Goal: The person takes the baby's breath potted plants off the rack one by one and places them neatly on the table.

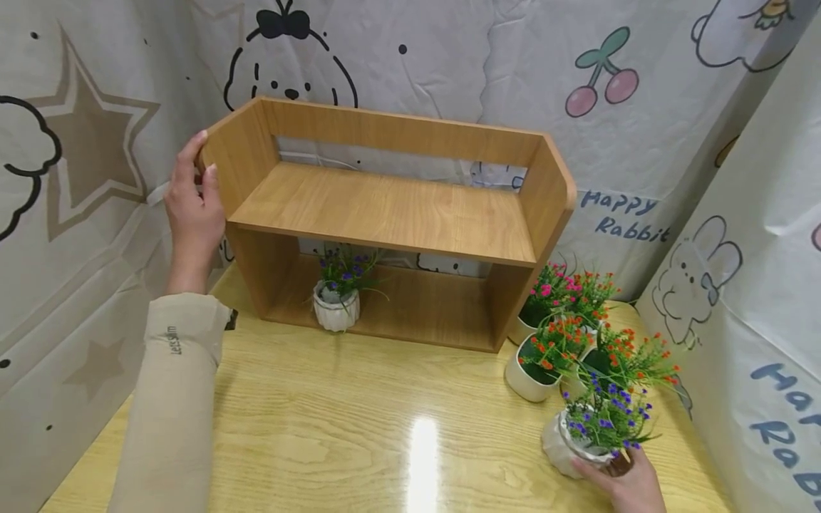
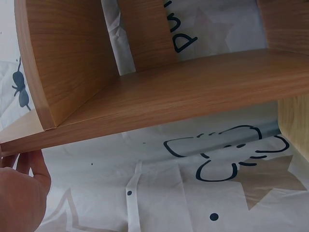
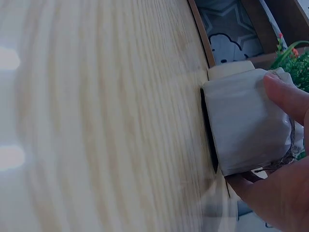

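A two-tier wooden shelf stands on the table. My left hand grips the edge of its left side panel, fingers at the outer face. In the left wrist view, the fingertips reach behind the panel's edge. At the lower right, my right hand holds a flowerpot with purple flowers, thumb and fingers on either side of it. The right wrist view shows this whitish pot close up, its base at the table surface. A similar potted plant with purple flowers stands on the lower tier, left of centre.
Several potted plants with red, orange and pink flowers cluster right of the shelf, including a white pot near its front corner. Printed cloth hangs behind and at both sides. The pale wooden table extends in front of the shelf.
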`<state>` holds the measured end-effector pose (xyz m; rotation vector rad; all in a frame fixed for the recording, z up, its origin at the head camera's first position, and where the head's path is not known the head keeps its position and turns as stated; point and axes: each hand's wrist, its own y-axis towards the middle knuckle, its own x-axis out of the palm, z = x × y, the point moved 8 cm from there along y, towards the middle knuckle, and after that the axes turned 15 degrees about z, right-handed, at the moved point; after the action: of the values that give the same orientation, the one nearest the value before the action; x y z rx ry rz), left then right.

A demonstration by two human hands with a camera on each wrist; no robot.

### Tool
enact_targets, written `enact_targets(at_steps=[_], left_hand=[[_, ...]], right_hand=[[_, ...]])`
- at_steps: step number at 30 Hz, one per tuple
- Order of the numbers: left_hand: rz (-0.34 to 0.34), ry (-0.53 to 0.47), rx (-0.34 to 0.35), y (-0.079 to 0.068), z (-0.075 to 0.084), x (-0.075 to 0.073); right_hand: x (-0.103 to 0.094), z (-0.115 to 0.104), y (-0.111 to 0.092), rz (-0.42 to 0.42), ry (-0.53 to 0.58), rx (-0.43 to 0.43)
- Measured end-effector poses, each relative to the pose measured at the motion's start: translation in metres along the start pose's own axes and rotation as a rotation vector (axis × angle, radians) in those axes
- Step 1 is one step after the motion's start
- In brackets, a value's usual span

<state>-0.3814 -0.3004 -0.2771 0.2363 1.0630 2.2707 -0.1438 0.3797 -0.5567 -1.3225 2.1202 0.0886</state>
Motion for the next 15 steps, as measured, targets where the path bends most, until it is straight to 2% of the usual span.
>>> enact_targets(at_steps=[6, 10, 15], left_hand=[[-0.003, 0.005, -0.012, 0.001, -0.002, 0.0], [-0.014, 0.022, -0.014, 0.001, -0.002, 0.002], [-0.008, 0.028, -0.01, 0.0, -0.001, 0.001]], right_hand=[[-0.017, 0.015, 0.009, 0.019, 0.0, 0.079], [-0.025, 0.022, 0.013, 0.063, 0.075, 0.118], [-0.027, 0.021, 0.014, 0.07, 0.118, 0.101]])
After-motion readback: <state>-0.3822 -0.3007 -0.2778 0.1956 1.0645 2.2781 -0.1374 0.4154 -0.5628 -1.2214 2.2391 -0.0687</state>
